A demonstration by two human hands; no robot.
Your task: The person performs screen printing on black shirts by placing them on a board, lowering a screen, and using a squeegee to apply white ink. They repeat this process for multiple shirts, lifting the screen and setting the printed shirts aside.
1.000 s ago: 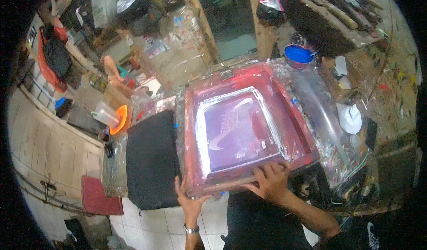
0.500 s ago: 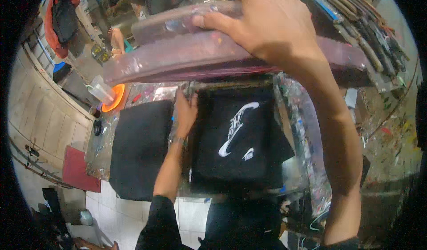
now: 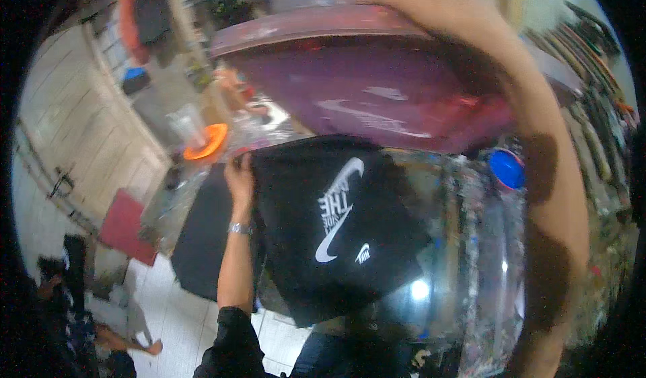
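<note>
In the head view, my left grip [image 3: 239, 179] pinches the cloth [image 3: 289, 183] by its upper left corner, and my right grip [image 3: 454, 5] is clamped on the frame [image 3: 350, 75], tilted up beyond it. The white print [image 3: 335, 206] looks done; the cloth isn't yet clear of the shiny board [image 3: 397, 304]. Another black piece [image 3: 202, 243] lies left, near an orange plate [image 3: 207, 142]. Blue paint [image 3: 507, 169] sits right; my forearm blocks part of the desk [image 3: 471, 257].
</note>
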